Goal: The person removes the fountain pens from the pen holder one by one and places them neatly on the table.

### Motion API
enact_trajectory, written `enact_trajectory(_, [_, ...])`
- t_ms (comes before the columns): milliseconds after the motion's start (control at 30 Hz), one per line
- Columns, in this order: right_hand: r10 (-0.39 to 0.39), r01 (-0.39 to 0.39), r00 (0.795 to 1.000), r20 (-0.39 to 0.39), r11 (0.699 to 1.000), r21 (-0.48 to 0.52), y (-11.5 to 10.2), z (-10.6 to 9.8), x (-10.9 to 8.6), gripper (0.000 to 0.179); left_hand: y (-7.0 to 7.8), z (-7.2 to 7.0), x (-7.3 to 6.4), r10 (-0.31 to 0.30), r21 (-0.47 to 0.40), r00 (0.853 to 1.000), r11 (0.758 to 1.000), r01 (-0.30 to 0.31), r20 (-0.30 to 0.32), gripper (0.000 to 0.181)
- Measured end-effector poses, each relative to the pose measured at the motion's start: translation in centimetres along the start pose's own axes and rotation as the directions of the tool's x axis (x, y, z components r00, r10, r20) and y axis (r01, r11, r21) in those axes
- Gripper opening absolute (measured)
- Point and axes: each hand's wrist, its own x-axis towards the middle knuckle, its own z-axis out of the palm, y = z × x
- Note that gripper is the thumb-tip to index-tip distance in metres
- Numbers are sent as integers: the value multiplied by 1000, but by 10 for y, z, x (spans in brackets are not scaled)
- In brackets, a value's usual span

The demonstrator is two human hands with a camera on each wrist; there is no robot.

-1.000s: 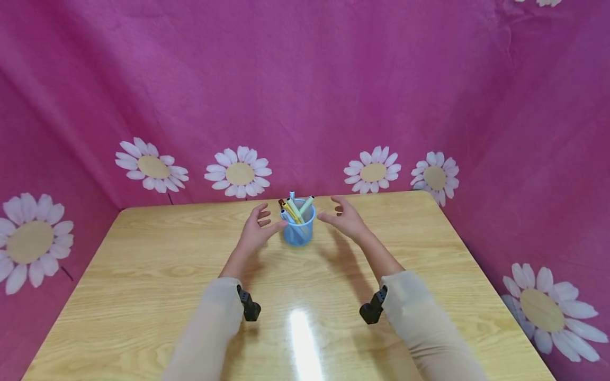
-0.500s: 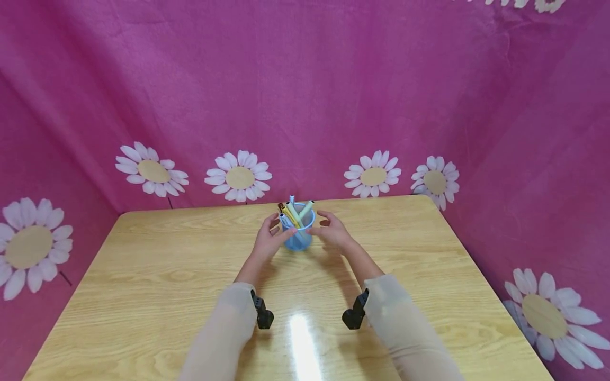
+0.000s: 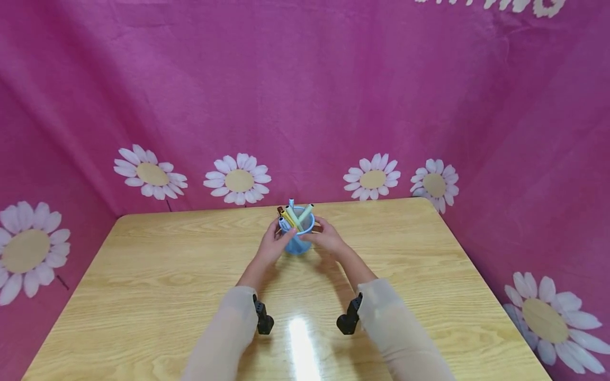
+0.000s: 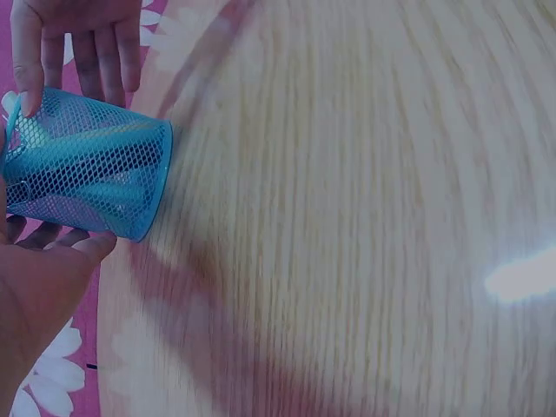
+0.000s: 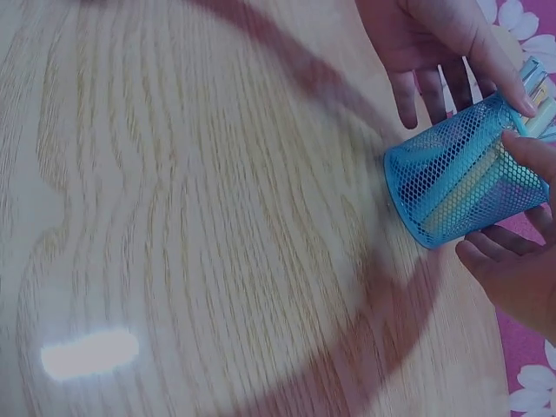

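Note:
A blue mesh pen holder [image 3: 297,246] stands upright near the back of the wooden table, with several marker pens [image 3: 294,216] in pale green, yellow and white leaning in it. My left hand [image 3: 271,247] holds its left side, the thumb across the front below the rim. From the right, my right hand [image 3: 330,241] holds it likewise, its thumb close to the left one. In the left wrist view the mesh holder [image 4: 95,165] shows between both hands, its base ring uncovered. Some fingertips are hidden behind the mesh.
The wooden table [image 3: 162,275] stretches to both sides and in front of the arms, with a bright light reflection near the front. A pink cloth with daisies [image 3: 305,95] hangs right behind the back edge. Black wrist cameras [image 3: 349,319] sit on the sleeves.
Both hands have moved inward from either side and closed round the pen holder, where a gap showed before. The pen holder has hardly moved; the head view has tilted up slightly.

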Motion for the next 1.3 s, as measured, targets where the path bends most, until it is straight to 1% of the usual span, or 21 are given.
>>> enact_trajectory(100, [-13,13,1000,-14,1000,-17,0,1,-2,66,-2,-2,-1,15,17,1000,1000,-15,19,69])
enact_trajectory(200, [-24,24,1000,-16,999,-43,2,0,-5,66,-2,-4,-3,18,30,999,999,-19,43,72])
enact_trajectory(367, [-31,31,1000,2,996,-89,5,-2,-10,68,0,-8,-10,3,81,998,997,-8,66,76])
enact_trajectory(500, [-32,33,999,9,992,-121,7,-4,-15,71,1,-11,-15,-27,125,997,992,17,74,80])
enact_trajectory(600, [-27,28,1000,13,990,-137,9,-5,-19,72,2,-12,-21,-47,135,995,990,35,88,83])
enact_trajectory(667, [-29,31,999,21,989,-144,11,-5,-22,71,2,-13,-24,-48,139,994,990,34,98,84])
enact_trajectory(900, [-56,63,997,55,988,-140,14,-7,-29,66,4,-16,-33,-9,147,992,989,-10,130,81])
enact_trajectory(1000, [-56,65,996,64,988,-143,13,-8,-32,64,5,-15,-35,-16,140,992,990,-2,128,84])
enact_trajectory(1200, [-53,67,993,105,988,-140,10,-13,-37,63,1,-13,-35,-7,145,993,989,-10,114,96])
enact_trajectory(1300, [-50,62,995,89,988,-141,9,-16,-37,57,1,-11,-34,0,164,995,986,-16,99,99])
